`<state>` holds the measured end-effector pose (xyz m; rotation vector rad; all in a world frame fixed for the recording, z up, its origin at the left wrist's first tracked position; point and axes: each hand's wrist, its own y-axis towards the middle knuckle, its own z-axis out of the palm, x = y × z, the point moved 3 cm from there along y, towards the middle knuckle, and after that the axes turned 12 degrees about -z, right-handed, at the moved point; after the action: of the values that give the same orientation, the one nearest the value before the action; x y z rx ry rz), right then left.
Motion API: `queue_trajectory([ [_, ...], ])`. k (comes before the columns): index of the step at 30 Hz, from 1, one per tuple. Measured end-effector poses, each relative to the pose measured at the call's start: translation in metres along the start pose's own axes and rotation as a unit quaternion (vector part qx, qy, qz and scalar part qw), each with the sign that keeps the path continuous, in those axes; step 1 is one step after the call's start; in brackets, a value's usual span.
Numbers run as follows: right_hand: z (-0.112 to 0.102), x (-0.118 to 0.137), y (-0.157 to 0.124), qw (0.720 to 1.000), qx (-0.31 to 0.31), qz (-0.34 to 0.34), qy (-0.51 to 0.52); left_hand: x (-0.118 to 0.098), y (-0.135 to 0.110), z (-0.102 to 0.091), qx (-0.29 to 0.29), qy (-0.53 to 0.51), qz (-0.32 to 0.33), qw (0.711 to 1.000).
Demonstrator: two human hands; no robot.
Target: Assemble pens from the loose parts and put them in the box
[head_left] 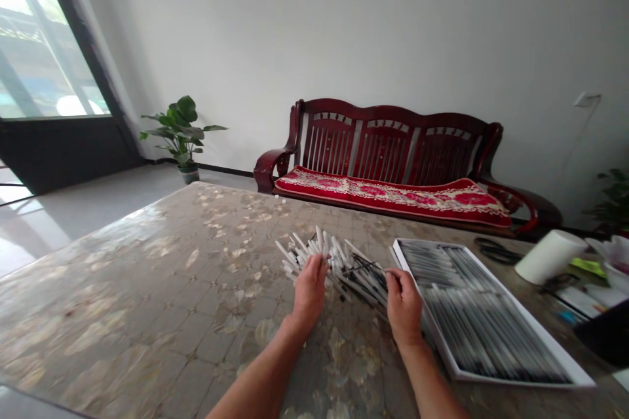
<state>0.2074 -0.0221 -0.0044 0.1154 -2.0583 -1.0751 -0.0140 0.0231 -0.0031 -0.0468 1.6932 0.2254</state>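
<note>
Right hand pinches what looks like a thin dark stick, left hand curls at (grip: can't tell) the loose pile of slim white-and-black sticks left of the shallow white box, so a sideways pull could scatter crossed sticks.

Slender white-and-black sticks, blurred, apparently plastic: heaped crisscross left of shallow white rectangular box; similar sticks rowed inside.
</note>
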Motion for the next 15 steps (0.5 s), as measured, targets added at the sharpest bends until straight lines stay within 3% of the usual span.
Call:
queue_trajectory([
  [2,-0.002,0.0012,0.0013,1.0,-0.016,0.004,0.009,-0.001,0.0014,-0.0028,-0.028,0.103,0.049,0.993],
  [6,-0.0028,0.0015,0.0035,1.0,-0.014,-0.004,0.021,-0.0039,0.0029,-0.0083,-0.04,0.224,0.087,0.97],
  [15,0.001,0.0013,0.0014,0.998,0.012,-0.056,0.016,-0.0051,0.0039,-0.0102,-0.038,0.296,0.149,0.943],
])
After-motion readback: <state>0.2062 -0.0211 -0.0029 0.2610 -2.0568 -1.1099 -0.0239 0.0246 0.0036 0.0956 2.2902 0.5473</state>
